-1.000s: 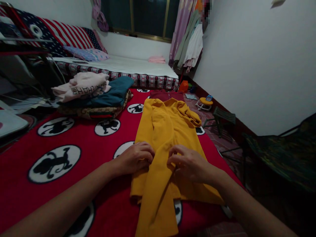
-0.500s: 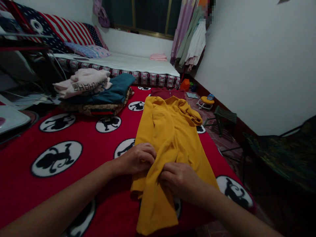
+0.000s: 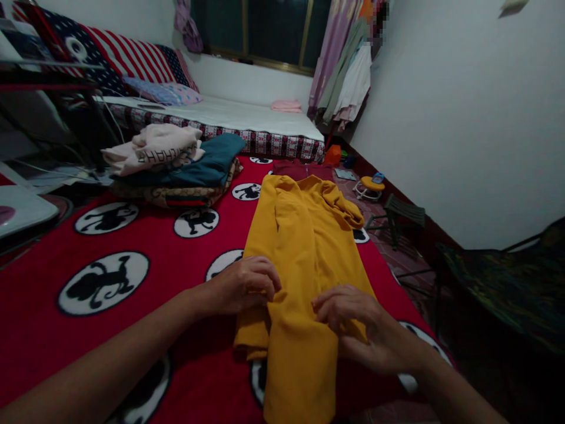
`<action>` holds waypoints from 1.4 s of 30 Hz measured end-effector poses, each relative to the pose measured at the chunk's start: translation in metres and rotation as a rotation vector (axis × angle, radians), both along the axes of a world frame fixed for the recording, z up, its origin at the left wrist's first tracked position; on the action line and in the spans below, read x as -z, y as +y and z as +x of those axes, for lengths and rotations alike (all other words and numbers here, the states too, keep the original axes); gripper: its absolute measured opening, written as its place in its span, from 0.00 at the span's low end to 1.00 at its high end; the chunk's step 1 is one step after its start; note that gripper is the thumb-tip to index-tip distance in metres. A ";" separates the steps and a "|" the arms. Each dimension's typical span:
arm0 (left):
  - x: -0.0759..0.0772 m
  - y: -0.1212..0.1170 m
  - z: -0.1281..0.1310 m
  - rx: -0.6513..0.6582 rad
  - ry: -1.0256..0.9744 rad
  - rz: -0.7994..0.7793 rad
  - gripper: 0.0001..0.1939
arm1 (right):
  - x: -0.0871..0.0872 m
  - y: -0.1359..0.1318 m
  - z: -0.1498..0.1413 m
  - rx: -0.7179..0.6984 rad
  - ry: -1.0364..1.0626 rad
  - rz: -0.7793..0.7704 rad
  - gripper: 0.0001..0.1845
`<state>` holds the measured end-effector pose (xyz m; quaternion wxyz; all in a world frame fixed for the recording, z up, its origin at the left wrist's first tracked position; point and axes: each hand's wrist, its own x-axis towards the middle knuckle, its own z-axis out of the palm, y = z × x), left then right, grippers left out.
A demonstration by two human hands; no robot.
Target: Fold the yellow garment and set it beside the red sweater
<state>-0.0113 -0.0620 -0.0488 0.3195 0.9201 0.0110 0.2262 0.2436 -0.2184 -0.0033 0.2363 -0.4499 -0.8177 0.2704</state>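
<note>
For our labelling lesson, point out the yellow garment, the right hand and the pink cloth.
Yellow garment (image 3: 298, 235), head view, middle.
Right hand (image 3: 368, 324), head view, back.
Pink cloth (image 3: 286, 106), head view, middle.

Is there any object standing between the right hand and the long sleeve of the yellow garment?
Nothing visible: the right hand is right beside the sleeve, with no other object between them.

Dark capitals, partly readable as "HAH", run across the pale folded garment (image 3: 154, 141). Folds obscure the full wording.
</note>
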 end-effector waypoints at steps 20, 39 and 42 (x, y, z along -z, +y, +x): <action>-0.032 -0.007 0.008 -0.029 0.172 -0.502 0.07 | 0.004 0.035 -0.011 0.238 0.313 -0.198 0.08; 0.002 0.001 0.034 -0.575 0.004 -0.776 0.19 | 0.050 0.072 -0.007 0.641 0.388 -0.152 0.15; 0.002 -0.001 0.027 -0.660 0.102 -0.587 0.15 | 0.049 0.069 -0.005 0.628 0.335 -0.143 0.15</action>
